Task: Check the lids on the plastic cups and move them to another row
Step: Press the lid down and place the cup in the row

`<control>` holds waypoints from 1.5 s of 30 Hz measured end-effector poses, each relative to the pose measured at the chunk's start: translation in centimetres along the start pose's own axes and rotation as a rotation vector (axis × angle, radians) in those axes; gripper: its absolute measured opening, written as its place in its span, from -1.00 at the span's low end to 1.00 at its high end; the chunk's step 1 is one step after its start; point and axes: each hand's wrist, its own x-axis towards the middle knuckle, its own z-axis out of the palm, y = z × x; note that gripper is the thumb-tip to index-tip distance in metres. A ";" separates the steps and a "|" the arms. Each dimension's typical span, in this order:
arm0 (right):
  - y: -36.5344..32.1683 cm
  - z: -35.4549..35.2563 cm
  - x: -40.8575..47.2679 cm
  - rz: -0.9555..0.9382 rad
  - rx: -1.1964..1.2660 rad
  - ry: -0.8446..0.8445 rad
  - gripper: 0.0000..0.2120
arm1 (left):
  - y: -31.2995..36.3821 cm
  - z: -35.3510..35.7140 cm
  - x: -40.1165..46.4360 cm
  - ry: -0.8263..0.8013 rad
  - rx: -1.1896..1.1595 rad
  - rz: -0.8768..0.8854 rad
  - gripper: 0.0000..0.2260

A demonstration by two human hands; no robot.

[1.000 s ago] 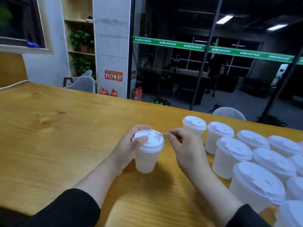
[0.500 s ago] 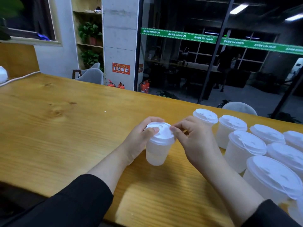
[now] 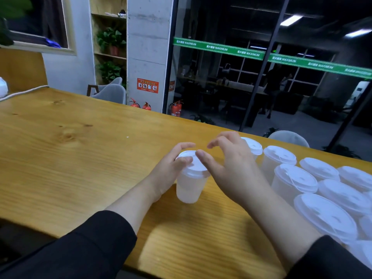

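Note:
A translucent plastic cup [image 3: 188,189] with a white lid [image 3: 198,168] stands on the wooden table [image 3: 80,158], apart from the others and to their left. My left hand [image 3: 171,168] wraps its left side, thumb on the lid's top and fingers curled behind. My right hand [image 3: 231,166] is on its right: the thumb lies on the lid, the fingers are spread and raised above it. Several more lidded cups [image 3: 293,180] stand packed in rows at the right, one [image 3: 254,147] partly hidden behind my right hand.
The table's far edge runs diagonally behind the cups, with grey chairs [image 3: 112,91] and a glass wall beyond. A white cable [image 3: 22,93] and a white object [image 3: 3,87] lie at the far left. The near edge is close to my sleeves.
My right hand's fingers, earlier pinched at the lid's rim, have spread and lifted, leaving the thumb on the lid. The left hand keeps its hold on the cup.

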 end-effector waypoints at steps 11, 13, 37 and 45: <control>-1.2 1.1 2.7 0.104 0.042 -0.303 -0.26 | 0.3 -0.1 0.3 0.032 -0.274 -0.204 -0.41; -1.2 0.5 3.3 0.182 0.185 -0.144 -0.24 | 0.5 -0.2 0.3 -0.029 -0.344 -0.232 -0.46; -3.8 -0.7 5.9 -0.247 0.056 -0.385 -0.35 | 1.6 -1.1 -0.2 -0.061 -0.731 -0.435 -0.70; -4.5 2.6 5.4 0.105 0.166 -0.075 -0.54 | 0.9 -0.6 0.3 0.279 -0.607 -0.233 -0.48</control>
